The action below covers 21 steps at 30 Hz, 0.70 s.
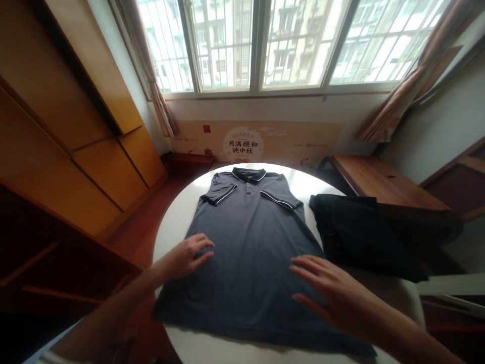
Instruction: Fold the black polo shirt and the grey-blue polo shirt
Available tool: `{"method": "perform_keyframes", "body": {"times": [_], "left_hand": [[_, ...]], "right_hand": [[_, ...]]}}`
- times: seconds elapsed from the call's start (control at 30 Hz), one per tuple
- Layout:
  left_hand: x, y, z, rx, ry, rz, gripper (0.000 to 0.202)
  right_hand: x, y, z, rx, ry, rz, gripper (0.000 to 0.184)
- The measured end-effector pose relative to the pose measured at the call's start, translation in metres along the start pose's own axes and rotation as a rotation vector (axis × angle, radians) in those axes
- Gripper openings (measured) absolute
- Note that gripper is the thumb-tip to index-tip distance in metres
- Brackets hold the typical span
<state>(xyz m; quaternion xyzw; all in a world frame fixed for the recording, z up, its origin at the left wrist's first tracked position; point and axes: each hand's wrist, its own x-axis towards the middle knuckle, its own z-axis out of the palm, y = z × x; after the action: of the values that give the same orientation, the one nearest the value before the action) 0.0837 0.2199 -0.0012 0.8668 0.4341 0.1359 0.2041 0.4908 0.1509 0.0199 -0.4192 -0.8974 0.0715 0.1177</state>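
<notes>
A dark grey-blue polo shirt (246,253) lies spread face up on a round white table (172,222). Its black collar with a white edge points to the window, and both short sleeves are folded inward over the chest. Over the shirt's left side is my left hand (189,255), fingers apart and holding nothing. My right hand (322,283) is above the right side of the shirt, its fingers spread and free of any cloth. Whether either hand touches the fabric I cannot tell. The hem lies along the table's near edge.
Dark folded clothing (352,232) lies at the table's right side. Behind it stands a wooden desk (382,182). A printed banner (280,139) hangs below the barred window. Wooden cabinets (94,151) line the left wall.
</notes>
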Motion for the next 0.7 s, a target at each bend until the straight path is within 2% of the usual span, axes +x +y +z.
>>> {"method": "perform_keyframes", "body": {"times": [0.07, 0.13, 0.23, 0.33, 0.4, 0.57, 0.63, 0.7], "left_hand": [[-0.049, 0.016, 0.008, 0.018, -0.053, 0.038, 0.039], [-0.087, 0.024, 0.016, 0.074, -0.071, 0.087, 0.055], [-0.123, 0.022, 0.021, 0.191, -0.045, 0.132, 0.054], [-0.137, 0.015, 0.022, 0.312, -0.013, 0.141, 0.068], [-0.138, 0.011, 0.022, 0.372, 0.02, 0.142, 0.073], [-0.137, 0.005, 0.018, 0.339, 0.117, 0.133, 0.057], [-0.146, 0.008, 0.01, 0.249, 0.088, 0.126, 0.05], [-0.16, 0.015, -0.001, 0.159, 0.009, 0.09, 0.038]], "right_hand": [[-0.05, 0.001, 0.018, 0.002, 0.067, -0.015, 0.059], [-0.086, 0.006, 0.034, -0.031, 0.123, -0.028, 0.073], [-0.117, 0.014, 0.049, -0.085, 0.159, -0.021, 0.071], [-0.13, 0.019, 0.056, -0.081, 0.136, -0.025, 0.064], [-0.131, 0.022, 0.059, -0.053, 0.178, -0.039, 0.061], [-0.12, 0.015, 0.048, 0.043, 0.308, -0.042, 0.036], [-0.121, 0.004, 0.038, 0.117, 0.295, 0.0, 0.027], [-0.13, -0.007, 0.031, 0.153, 0.271, 0.021, 0.027]]}}
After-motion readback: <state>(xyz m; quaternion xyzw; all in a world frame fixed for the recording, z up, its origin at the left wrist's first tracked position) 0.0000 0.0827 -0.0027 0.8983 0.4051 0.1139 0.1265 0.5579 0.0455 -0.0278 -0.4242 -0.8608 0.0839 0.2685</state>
